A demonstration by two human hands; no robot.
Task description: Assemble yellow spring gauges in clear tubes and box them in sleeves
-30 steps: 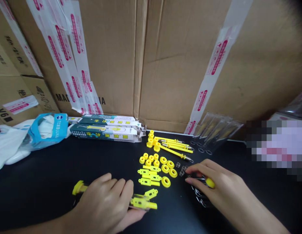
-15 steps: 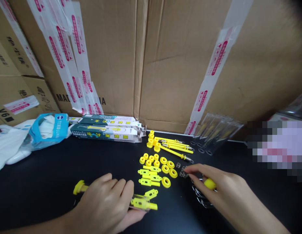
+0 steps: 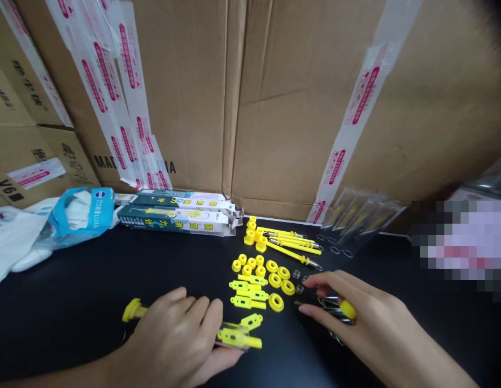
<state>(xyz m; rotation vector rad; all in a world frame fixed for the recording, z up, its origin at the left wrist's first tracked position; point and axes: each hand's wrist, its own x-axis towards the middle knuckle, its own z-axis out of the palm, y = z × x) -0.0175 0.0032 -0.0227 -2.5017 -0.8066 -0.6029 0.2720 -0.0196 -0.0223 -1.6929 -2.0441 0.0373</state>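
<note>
My left hand point(image 3: 173, 337) grips a yellow plastic rod with a flanged end point(image 3: 132, 311) and a clear tube holding a yellow bracket point(image 3: 234, 337). My right hand point(image 3: 347, 310) curls around a yellow-tipped piece point(image 3: 348, 309) with bright wire loops point(image 3: 331, 304), its fingertips beside several tiny metal springs point(image 3: 299, 289). Between the hands lie yellow flat brackets point(image 3: 248, 295), yellow spools point(image 3: 247, 264) and yellow rings point(image 3: 275, 280). Farther back is a bundle of yellow rods with metal ends point(image 3: 293, 242).
A black tabletop point(image 3: 92, 280) runs along a wall of taped cardboard boxes point(image 3: 185, 97). Teal-and-white packaged boxes point(image 3: 173, 220), a blue-and-white plastic bag point(image 3: 78, 215) and clear plastic sleeves point(image 3: 363, 221) stand at the back. A pixelated patch point(image 3: 456, 242) covers something at right.
My right hand has shifted slightly left toward the springs, and the wire loops have moved with it. My left hand and its held piece have barely moved.
</note>
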